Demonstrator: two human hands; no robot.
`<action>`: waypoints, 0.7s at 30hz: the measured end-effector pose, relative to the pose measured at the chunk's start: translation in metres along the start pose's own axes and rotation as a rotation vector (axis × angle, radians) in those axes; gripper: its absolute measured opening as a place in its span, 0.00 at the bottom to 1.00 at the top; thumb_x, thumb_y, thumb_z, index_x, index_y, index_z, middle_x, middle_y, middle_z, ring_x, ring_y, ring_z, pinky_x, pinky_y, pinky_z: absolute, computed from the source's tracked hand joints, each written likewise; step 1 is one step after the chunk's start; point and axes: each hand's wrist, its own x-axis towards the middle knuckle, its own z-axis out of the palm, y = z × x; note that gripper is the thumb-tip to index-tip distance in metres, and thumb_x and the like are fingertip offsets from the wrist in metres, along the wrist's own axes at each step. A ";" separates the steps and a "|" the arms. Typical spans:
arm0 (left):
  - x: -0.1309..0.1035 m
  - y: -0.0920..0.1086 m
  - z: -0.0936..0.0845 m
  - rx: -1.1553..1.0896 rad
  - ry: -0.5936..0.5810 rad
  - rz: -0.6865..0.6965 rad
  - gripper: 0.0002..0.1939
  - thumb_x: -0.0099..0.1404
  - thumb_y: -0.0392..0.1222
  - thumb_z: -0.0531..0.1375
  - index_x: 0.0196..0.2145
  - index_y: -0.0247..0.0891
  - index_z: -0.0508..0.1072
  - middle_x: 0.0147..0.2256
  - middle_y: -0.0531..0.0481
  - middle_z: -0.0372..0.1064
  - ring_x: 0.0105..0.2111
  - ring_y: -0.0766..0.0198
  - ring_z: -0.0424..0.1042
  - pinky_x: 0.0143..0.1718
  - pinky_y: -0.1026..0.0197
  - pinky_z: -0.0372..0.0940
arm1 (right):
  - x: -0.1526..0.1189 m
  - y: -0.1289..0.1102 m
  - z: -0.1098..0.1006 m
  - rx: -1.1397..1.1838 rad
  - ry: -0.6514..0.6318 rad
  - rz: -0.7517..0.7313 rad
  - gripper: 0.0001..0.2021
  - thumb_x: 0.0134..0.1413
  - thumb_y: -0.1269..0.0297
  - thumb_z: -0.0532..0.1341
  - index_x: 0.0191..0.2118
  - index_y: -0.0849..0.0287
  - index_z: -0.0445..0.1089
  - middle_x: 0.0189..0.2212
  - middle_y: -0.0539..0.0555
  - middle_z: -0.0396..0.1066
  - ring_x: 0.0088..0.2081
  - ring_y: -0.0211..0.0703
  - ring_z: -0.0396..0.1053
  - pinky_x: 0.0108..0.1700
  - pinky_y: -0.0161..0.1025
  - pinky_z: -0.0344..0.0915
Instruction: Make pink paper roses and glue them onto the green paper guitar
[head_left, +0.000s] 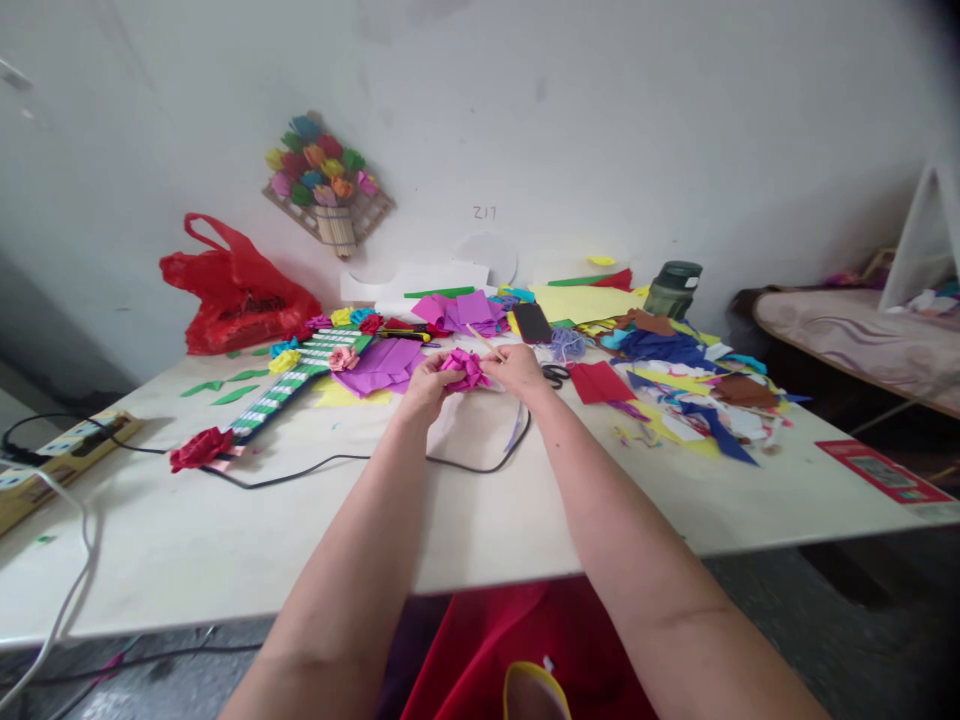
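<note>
A magenta paper flower (pixel 465 370) is pinched in the fingers of my left hand (pixel 431 387), above the middle of the table. Close against its right side, my right hand (pixel 519 370) is closed on a thin pale stick (pixel 481 337) that points up and to the left. Whether the right fingertips also grip the petals is hard to see. Purple paper sheets (pixel 386 367) lie just left of the flower. Black-handled scissors (pixel 556 376) rest right of my right hand, and a dark phone (pixel 532 323) lies behind it.
A black cable (pixel 300 467) crosses the white table (pixel 495 530) below my hands. At left are a striped board with paper flowers (pixel 300 375), a red plastic bag (pixel 236 290) and a power strip (pixel 71 455). Paper scraps (pixel 675 350) and a dark bottle (pixel 673 290) occupy the right.
</note>
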 end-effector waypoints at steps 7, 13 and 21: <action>-0.003 0.003 0.004 0.058 0.017 -0.006 0.23 0.38 0.28 0.65 0.36 0.36 0.70 0.26 0.55 0.69 0.24 0.68 0.69 0.28 0.63 0.67 | -0.004 -0.006 -0.002 -0.135 0.028 -0.061 0.08 0.44 0.61 0.60 0.28 0.58 0.75 0.28 0.53 0.74 0.31 0.42 0.68 0.32 0.35 0.57; -0.005 0.005 0.005 0.078 0.039 0.015 0.25 0.38 0.28 0.64 0.39 0.36 0.70 0.25 0.56 0.67 0.23 0.70 0.67 0.26 0.65 0.64 | -0.006 -0.008 -0.008 -0.061 -0.054 -0.151 0.16 0.51 0.52 0.57 0.25 0.59 0.71 0.23 0.51 0.69 0.29 0.41 0.64 0.31 0.34 0.55; 0.002 0.003 -0.003 -0.014 0.200 0.115 0.24 0.39 0.30 0.63 0.38 0.38 0.70 0.28 0.56 0.67 0.25 0.70 0.67 0.27 0.66 0.63 | 0.001 -0.003 -0.018 0.002 -0.044 -0.171 0.14 0.57 0.57 0.50 0.32 0.58 0.69 0.25 0.50 0.66 0.28 0.39 0.61 0.32 0.34 0.54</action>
